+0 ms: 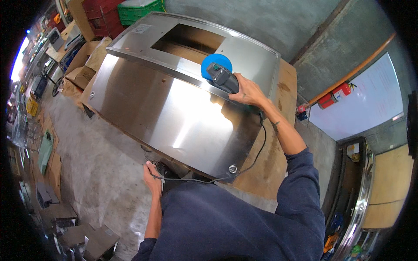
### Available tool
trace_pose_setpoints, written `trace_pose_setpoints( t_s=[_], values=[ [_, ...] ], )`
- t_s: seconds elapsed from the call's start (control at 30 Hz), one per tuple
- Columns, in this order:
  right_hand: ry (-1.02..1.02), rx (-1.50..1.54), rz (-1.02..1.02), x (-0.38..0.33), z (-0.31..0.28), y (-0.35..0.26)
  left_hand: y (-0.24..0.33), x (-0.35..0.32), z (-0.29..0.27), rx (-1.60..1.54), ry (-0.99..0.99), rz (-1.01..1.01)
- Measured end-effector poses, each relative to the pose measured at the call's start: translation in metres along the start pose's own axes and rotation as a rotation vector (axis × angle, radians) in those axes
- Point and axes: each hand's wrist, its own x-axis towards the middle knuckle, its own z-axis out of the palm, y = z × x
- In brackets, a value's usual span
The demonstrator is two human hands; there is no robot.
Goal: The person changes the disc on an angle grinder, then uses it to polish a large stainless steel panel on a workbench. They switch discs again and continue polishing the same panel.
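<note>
Black angle grinder [224, 79] with round blue disc [216, 64], grasped in right hand [249, 92], located at the ridge of a silvery sheet-metal housing [139, 98]; thin black power cord [264, 135], held in left hand [153, 179] beside housing's near edge; red cylindrical fire extinguisher [335, 95], to the right

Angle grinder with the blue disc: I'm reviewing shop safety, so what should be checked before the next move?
1. Right hand gripping the angle grinder: ok.
2. Left hand away from the blue disc: ok, low by the black cable.
3. Black cable away from the blue disc: ok, it loops toward the left hand.
4. Gloves worn: not ok, both hands bare.
5. Blue disc stopped: cannot tell.
6. Fire extinguisher in sight: ok, at the right.
</note>
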Motion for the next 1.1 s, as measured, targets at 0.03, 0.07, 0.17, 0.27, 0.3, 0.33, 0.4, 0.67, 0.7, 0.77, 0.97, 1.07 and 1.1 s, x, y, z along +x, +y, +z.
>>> trace_pose_setpoints(
  t_s=[0.03,0.07,0.17,0.27,0.3,0.33,0.4,0.67,0.7,0.77,0.97,1.07,1.1],
  values=[
    [-0.002,0.001,0.025,-0.008,-0.003,0.004,0.003,-0.001,0.002,0.004,-0.005,0.024],
    [0.011,-0.004,0.02,-0.015,-0.004,0.011,0.006,-0.002,0.003,0.001,-0.024,0.019],
    [0.034,-0.01,0.013,-0.035,-0.011,0.027,0.01,-0.004,0.006,-0.001,-0.071,0.024],
    [0.032,-0.001,0.018,-0.054,-0.02,0.038,0.017,-0.006,0.011,0.01,-0.101,0.053],
    [0.034,-0.01,0.018,-0.06,-0.023,0.041,0.021,-0.007,0.011,0.011,-0.118,0.047],
    [0.036,-0.022,0.016,-0.066,-0.026,0.045,0.025,-0.009,0.012,0.01,-0.134,0.039],
    [0.023,-0.019,0.053,-0.078,-0.03,0.053,0.026,-0.011,0.017,-0.007,-0.148,0.059],
    [0.035,0.02,0.119,-0.119,-0.042,0.086,0.029,-0.015,0.027,-0.009,-0.246,0.132],
    [0.028,0.019,0.137,-0.124,-0.044,0.09,0.032,-0.017,0.027,0.008,-0.261,0.119],
    [0.037,0.018,0.139,-0.133,-0.047,0.095,0.034,-0.019,0.03,0.016,-0.262,0.106],
    [0.054,0.036,0.15,-0.153,-0.052,0.105,0.038,-0.026,0.037,0.01,-0.27,0.16],
    [0.062,0.033,0.153,-0.16,-0.055,0.108,0.036,-0.025,0.04,0.038,-0.332,0.135],
    [0.061,0.021,0.167,-0.162,-0.056,0.109,0.035,-0.026,0.04,0.03,-0.326,0.155]
  ],
)
